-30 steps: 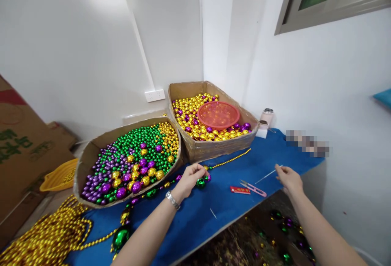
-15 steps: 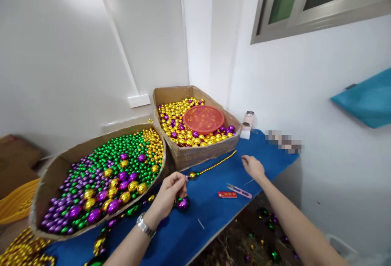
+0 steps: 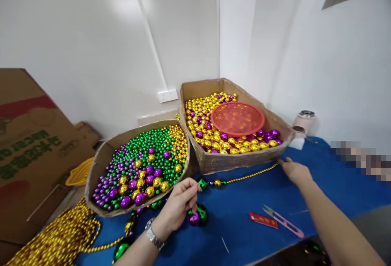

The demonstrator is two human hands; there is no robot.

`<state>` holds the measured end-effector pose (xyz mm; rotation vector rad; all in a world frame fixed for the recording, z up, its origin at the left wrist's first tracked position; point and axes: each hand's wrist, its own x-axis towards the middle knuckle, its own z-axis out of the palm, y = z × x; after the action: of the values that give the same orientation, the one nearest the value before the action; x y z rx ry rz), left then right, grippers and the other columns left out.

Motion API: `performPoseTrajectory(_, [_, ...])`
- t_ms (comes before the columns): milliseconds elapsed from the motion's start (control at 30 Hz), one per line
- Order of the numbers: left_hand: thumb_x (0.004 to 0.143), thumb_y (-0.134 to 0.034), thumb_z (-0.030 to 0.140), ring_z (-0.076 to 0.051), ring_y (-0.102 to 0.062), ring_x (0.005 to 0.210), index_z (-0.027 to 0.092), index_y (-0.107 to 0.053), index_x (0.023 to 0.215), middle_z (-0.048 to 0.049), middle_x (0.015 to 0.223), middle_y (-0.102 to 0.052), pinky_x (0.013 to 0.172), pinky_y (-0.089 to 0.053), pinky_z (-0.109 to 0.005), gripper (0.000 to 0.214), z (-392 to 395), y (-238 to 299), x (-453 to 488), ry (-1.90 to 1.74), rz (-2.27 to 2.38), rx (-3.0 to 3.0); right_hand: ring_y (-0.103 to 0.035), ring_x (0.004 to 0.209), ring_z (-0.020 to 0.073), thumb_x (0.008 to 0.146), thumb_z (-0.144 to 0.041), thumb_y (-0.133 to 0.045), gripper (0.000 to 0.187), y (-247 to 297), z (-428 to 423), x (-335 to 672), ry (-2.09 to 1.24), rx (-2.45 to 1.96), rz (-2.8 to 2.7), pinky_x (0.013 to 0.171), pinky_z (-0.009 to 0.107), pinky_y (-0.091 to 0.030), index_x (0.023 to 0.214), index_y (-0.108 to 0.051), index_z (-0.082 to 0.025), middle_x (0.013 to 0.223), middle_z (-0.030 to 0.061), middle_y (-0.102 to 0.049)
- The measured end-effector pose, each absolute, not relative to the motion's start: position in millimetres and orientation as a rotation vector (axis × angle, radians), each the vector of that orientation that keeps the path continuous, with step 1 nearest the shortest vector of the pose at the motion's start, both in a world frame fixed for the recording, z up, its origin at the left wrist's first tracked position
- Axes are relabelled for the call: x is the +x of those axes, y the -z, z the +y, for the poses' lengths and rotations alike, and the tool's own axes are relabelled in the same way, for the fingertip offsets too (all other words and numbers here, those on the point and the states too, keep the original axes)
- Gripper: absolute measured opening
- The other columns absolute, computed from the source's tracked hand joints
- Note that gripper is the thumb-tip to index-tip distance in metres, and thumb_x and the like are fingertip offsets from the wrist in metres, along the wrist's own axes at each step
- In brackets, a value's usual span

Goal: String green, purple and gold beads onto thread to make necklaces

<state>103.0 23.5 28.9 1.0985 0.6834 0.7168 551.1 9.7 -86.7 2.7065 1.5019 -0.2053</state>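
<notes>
My left hand (image 3: 179, 205), with a watch on its wrist, pinches a small green bead (image 3: 202, 183) on a strand of beads lying on the blue table (image 3: 244, 221). The strand runs on through a gold bead (image 3: 217, 183) into a thin gold bead string (image 3: 253, 175). My right hand (image 3: 295, 171) rests closed at the far end of that gold string, by the right box's corner. A larger green and purple ball (image 3: 198, 216) lies just under my left fingers.
A cardboard box of green, purple and gold beads (image 3: 139, 166) stands on the left. A second box of gold and purple balls (image 3: 232, 135) holds a red basket (image 3: 237, 118). Pink snips (image 3: 282, 220) and a red packet (image 3: 263, 220) lie near the front. Gold strands (image 3: 58, 237) pile at the left.
My right hand has reached out to the far end of the gold string. My left hand has stayed on the strand, now pinching a green bead. The camera has swung left.
</notes>
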Motion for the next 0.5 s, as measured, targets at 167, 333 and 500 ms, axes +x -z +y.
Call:
performPoseTrajectory(167, [0.083, -0.059, 0.032, -0.004, -0.022, 0.036, 0.016, -0.055, 0.079, 0.0094, 0.044, -0.036, 0.042, -0.031, -0.018, 0.018, 24.1, -24.8, 101.0, -0.704, 0.695, 1.074, -0.060, 0.085, 0.0168, 0.092, -0.022, -0.048, 0.027, 94.8, 8.7, 561.9, 0.143, 2.645, 1.604, 0.072, 0.034, -0.050, 0.118, -0.054, -0.019, 0.106, 0.0063, -0.059])
performPoseTrajectory(333, [0.084, -0.058, 0.032, -0.003, -0.027, 0.037, 0.015, -0.055, 0.078, 0.0061, 0.048, -0.046, 0.045, -0.035, -0.020, 0.019, 19.3, -23.3, 104.0, -0.704, 0.697, 1.090, -0.062, 0.084, 0.0217, 0.083, -0.007, -0.039, 0.039, 96.0, 5.6, 563.8, 0.055, 2.638, 1.758, 0.066, 0.031, -0.046, 0.109, -0.062, -0.025, 0.096, 0.0095, -0.060])
performPoseTrajectory(500, [0.081, -0.063, 0.034, -0.006, -0.044, 0.046, 0.014, -0.056, 0.077, -0.0001, 0.060, -0.058, 0.052, -0.039, -0.021, 0.022, 16.9, -26.6, 104.2, -0.747, 0.727, 1.130, -0.063, 0.079, 0.0237, 0.082, -0.014, -0.039, 0.030, 94.0, 4.0, 555.7, 0.002, 2.735, 1.836, 0.064, 0.034, -0.047, 0.096, -0.064, -0.022, 0.087, 0.0108, -0.063])
